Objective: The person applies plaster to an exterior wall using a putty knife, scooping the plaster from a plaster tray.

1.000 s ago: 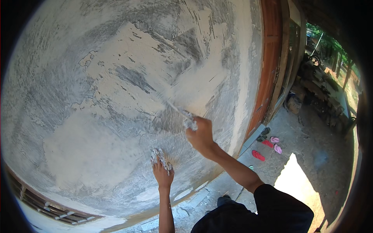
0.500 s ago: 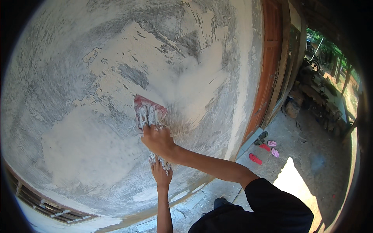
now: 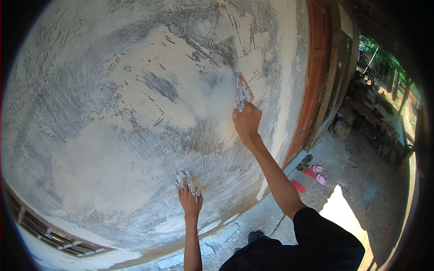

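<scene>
Head view: two bare hands are working left of one brown wooden door [image 3: 318, 58]. Farther from the door, the left hand [image 3: 190, 202] is spreading released, paste-coated fingers against the wall [image 3: 106, 174]. Nearer the door, the right hand [image 3: 247, 119] is clenching one red flat scraper [image 3: 243, 85], smeared white, which is tilting upward along the wall left of the door. That single wall is showing rough grey areas and pale, smoother patches. Far left of the door, low down, one slatted window [image 3: 68, 245] is sitting. Six sandals [image 3: 309, 173], two red, two pink, two dark, are lying near the door's foot on concrete floor [image 3: 337, 158]. Beyond the door, one shaded, indistinct pile [image 3: 371, 115] is lying, and green trees [image 3: 397, 74] are standing farther off.
</scene>
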Demonstrator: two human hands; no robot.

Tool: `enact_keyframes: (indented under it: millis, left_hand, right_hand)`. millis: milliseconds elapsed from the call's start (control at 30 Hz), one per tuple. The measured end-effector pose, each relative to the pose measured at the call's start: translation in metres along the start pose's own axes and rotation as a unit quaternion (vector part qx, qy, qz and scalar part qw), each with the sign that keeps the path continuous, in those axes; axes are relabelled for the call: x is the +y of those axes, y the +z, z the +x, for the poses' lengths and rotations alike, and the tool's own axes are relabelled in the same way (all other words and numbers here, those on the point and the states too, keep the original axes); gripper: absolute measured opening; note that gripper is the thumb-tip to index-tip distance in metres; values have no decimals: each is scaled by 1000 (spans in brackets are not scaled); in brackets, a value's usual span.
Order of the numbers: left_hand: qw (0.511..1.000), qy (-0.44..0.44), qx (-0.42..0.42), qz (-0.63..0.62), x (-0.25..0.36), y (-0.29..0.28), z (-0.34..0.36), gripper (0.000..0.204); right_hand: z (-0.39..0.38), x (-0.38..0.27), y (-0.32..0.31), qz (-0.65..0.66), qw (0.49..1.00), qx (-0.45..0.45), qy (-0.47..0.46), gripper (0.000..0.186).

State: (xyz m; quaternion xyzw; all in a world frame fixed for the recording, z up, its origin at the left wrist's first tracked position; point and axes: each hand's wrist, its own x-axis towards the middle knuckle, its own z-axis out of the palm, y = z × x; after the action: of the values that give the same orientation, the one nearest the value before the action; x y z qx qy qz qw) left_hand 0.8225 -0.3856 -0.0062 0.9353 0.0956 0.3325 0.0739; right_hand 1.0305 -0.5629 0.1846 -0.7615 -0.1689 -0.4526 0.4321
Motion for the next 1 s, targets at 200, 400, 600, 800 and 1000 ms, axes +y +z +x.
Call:
enact_keyframes:
  millis: [200,400,600,800,1000]
  left_hand:
    - [954,-140,-31,-264,-9,20,-19,58]
    - [1000,8,16,1,0,6,-9,58]
    - [1000,-12,-6,0,-7,10,-15,60]
    - [1000,0,-4,8,-9,10,-13,59]
    - [999,-3,-3,-33,-8,9,-9,66]
  right_hand:
    - [-174,-133,8,250,905,-270,-212,19]
    - [-21,1,-51,224,966,16,127,11]
    - [-6,41,-2,57,997,18,58,14]
    - [-168,-62,3,132,953,-238,-130,22]
    - [2,14,-55,195,975,-3,108,12]
